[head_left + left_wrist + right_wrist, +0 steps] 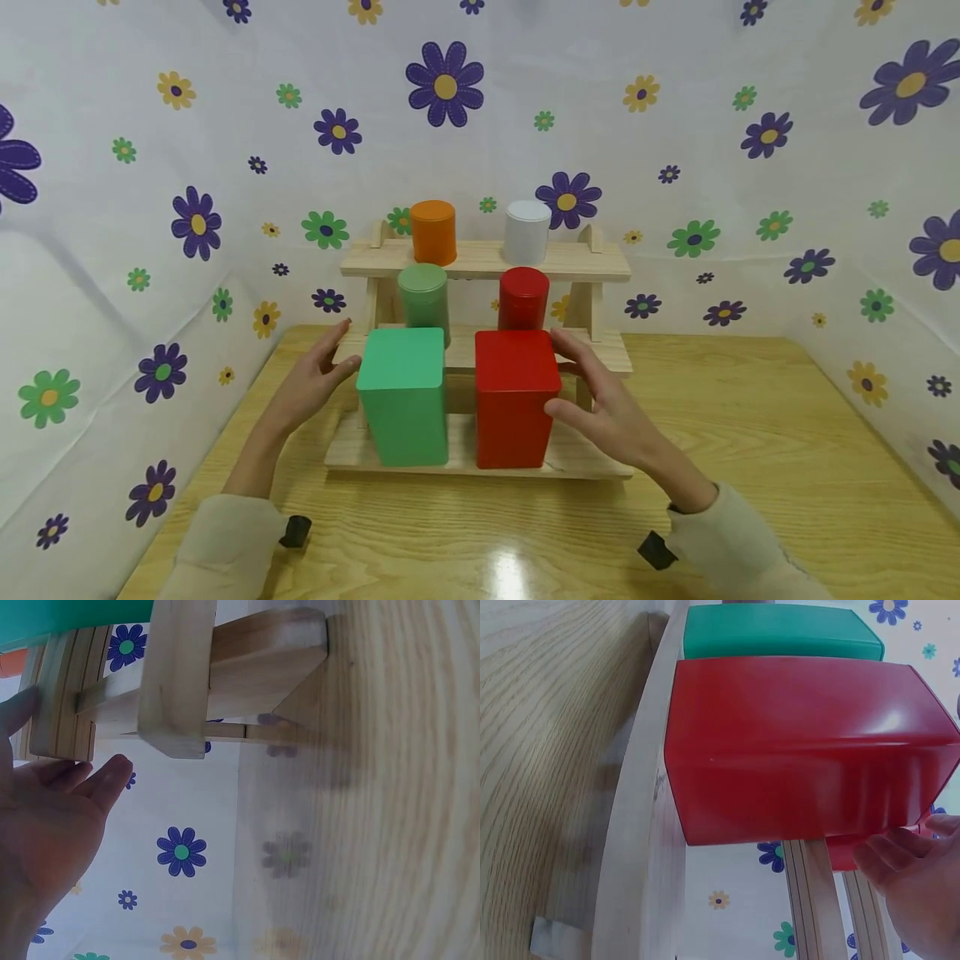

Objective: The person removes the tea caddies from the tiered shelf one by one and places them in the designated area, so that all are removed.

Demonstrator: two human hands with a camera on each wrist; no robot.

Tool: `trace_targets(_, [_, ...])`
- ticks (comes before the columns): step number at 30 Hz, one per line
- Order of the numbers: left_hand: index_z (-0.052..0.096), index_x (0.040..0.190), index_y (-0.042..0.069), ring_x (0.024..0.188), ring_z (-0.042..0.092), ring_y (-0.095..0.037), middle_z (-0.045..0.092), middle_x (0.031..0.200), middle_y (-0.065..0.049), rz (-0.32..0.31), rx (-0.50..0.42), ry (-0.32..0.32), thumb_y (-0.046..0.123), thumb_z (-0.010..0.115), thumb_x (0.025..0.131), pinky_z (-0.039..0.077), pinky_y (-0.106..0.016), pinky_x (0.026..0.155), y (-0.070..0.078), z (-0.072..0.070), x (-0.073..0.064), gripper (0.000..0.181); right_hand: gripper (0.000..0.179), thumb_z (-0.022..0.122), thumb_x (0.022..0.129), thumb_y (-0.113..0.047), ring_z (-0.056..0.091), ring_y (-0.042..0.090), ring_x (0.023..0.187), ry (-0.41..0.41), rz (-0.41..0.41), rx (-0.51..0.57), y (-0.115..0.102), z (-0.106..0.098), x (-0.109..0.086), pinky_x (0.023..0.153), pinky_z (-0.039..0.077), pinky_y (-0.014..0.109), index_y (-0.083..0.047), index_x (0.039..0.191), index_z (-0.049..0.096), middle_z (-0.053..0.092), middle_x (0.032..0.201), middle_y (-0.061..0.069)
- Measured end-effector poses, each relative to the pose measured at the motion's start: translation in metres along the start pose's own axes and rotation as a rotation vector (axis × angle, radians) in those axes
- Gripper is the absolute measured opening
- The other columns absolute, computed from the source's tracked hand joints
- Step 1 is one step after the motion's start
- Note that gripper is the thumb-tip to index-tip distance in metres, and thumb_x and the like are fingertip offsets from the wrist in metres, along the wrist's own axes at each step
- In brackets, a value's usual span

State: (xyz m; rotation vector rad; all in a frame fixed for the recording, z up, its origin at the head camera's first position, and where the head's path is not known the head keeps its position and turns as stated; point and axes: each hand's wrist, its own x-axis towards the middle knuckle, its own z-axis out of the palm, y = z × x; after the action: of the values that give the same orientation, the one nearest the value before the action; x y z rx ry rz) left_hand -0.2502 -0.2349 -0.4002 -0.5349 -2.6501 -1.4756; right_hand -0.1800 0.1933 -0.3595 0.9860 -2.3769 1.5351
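A tall green box [408, 425] and a tall red box [513, 429] stand side by side on the bottom tier of a wooden three-step shelf [592, 458]. At the shelf's left end is my left hand [307, 387], fingers spread and holding nothing; the left wrist view has its fingertips [115, 771] beside the end of a shelf board. My right hand [611, 417] is at the red box's right side, thumb toward the front edge and fingers toward the back, loosely bent. In the right wrist view these fingers [889, 855] overlap the box's top end.
On the middle tier, behind the boxes, stand a green canister [425, 300] and a red canister [523, 296]. An orange canister [433, 233] and a white canister [527, 233] top the upper tier. A flower-print cloth [697, 167] hangs around the wood-grain table [420, 533].
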Motion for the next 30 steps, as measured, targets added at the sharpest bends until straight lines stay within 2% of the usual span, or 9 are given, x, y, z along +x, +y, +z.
trace_targets(3, [0.017,0.167,0.010,0.152,0.021,-0.046,0.013,0.172,-0.013,-0.001,-0.001,-0.008,0.034,0.055,0.109,0.029,-0.061,0.117,-0.001,0.000,0.000,0.073,0.080,0.072,0.097,-0.015,0.041,0.035,0.143,-0.005,0.023,0.041,-0.001,0.003,0.001,0.109,0.045,0.027,-0.012,0.163,0.027,0.032,0.165,0.008])
trace_targets(8, [0.014,0.167,0.009,0.151,0.024,-0.046,0.011,0.172,-0.012,-0.008,-0.015,-0.027,0.037,0.054,0.109,0.029,-0.061,0.118,-0.001,-0.001,0.000,0.075,0.079,0.072,0.097,-0.010,0.041,0.038,0.143,0.001,0.031,0.094,-0.002,0.007,0.004,0.106,0.049,0.032,-0.010,0.163,0.028,0.034,0.164,0.009])
trace_targets(16, [0.010,0.167,0.011,0.148,0.031,-0.047,0.007,0.172,-0.012,-0.032,-0.008,-0.062,0.040,0.051,0.110,0.029,-0.062,0.117,-0.002,-0.003,0.000,0.076,0.079,0.075,0.094,-0.003,0.045,0.032,0.141,0.042,0.020,0.125,-0.003,0.006,0.007,0.109,0.044,0.025,-0.005,0.161,0.032,0.044,0.157,0.012])
trace_targets(23, [0.010,0.167,0.013,0.148,0.032,-0.046,0.007,0.172,-0.012,-0.027,-0.009,-0.068,0.039,0.051,0.110,0.029,-0.063,0.117,-0.002,-0.003,0.000,0.075,0.085,0.075,0.093,-0.003,0.044,0.035,0.142,0.029,0.084,0.190,-0.006,-0.001,0.006,0.107,0.046,0.026,-0.005,0.163,0.028,0.043,0.157,0.015])
trace_targets(30, [0.010,0.167,0.010,0.150,0.028,-0.047,0.007,0.172,-0.014,-0.015,-0.015,-0.070,0.038,0.051,0.110,0.029,-0.062,0.117,-0.003,-0.004,0.000,0.075,0.082,0.074,0.093,-0.003,0.044,0.036,0.141,0.019,0.113,0.174,-0.012,-0.013,-0.005,0.107,0.045,0.025,-0.002,0.162,0.029,0.042,0.157,0.017])
